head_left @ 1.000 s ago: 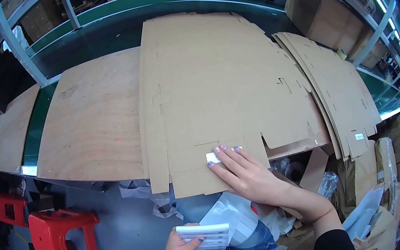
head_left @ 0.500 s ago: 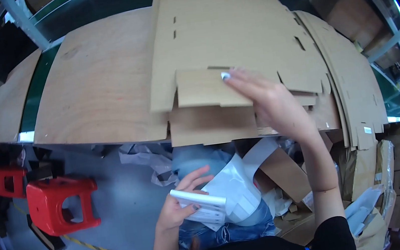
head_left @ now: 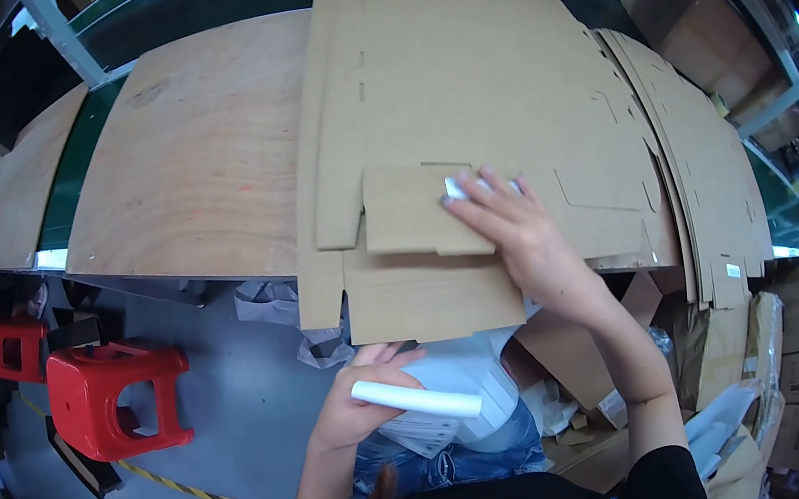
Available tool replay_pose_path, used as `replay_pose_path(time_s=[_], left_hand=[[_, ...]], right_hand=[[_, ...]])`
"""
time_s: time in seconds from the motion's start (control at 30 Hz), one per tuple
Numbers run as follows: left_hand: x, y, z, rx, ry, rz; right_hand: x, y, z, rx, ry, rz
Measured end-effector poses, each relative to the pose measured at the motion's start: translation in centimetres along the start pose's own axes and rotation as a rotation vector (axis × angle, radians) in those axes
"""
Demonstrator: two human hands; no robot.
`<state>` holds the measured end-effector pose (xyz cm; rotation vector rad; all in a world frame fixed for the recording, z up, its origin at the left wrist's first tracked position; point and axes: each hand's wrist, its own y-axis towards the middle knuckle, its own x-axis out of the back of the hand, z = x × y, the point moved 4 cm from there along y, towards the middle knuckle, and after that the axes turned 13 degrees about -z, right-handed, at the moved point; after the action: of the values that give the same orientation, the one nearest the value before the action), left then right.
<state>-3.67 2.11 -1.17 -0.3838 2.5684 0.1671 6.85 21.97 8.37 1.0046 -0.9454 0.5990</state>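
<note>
Two red stools (head_left: 122, 402) stand beside the desk (head_left: 195, 155), partly covered by two stacks of flat cardboard (head_left: 475, 58). Since a second ago, a lower flap (head_left: 435, 300) has come into view before the upper one, and the right hand (head_left: 524, 233) lies farther in. Its spread fingers rest on one white label (head_left: 453, 186), gripping nothing; the left hand's (head_left: 359, 401) curl around one white roll (head_left: 419, 399) above the lap.

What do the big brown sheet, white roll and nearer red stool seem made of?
Sheet: matte brown cardboard, by its cut slots. Roll: probably smooth paper, from its even white surface, maybe plastic film. Stool: likely glossy moulded plastic, given its highlights and rounded edges.
</note>
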Motion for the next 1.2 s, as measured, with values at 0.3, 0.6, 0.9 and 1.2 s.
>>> replay_pose_path(time_s=[0.3,0.6,0.9,1.2], left_hand=[[-0.4,-1.9,-2.7,0.183,0.185,-0.336],[-1.8,-1.1,-4.6,0.176,0.605,-0.036],[-3.8,-0.4,-3.2,0.015,0.546,-0.173],[-3.4,-1.5,-2.5,0.307,0.571,-0.175]], right_hand=[[-0.4,3.8,-2.2,0.153,-0.008,-0.026],[2.4,-3.6,7.2,0.108,0.704,0.437],[2.8,-6.7,6.0,-0.211,0.769,0.079],[3.9,-5.9,4.0,-0.264,0.665,-0.172]])
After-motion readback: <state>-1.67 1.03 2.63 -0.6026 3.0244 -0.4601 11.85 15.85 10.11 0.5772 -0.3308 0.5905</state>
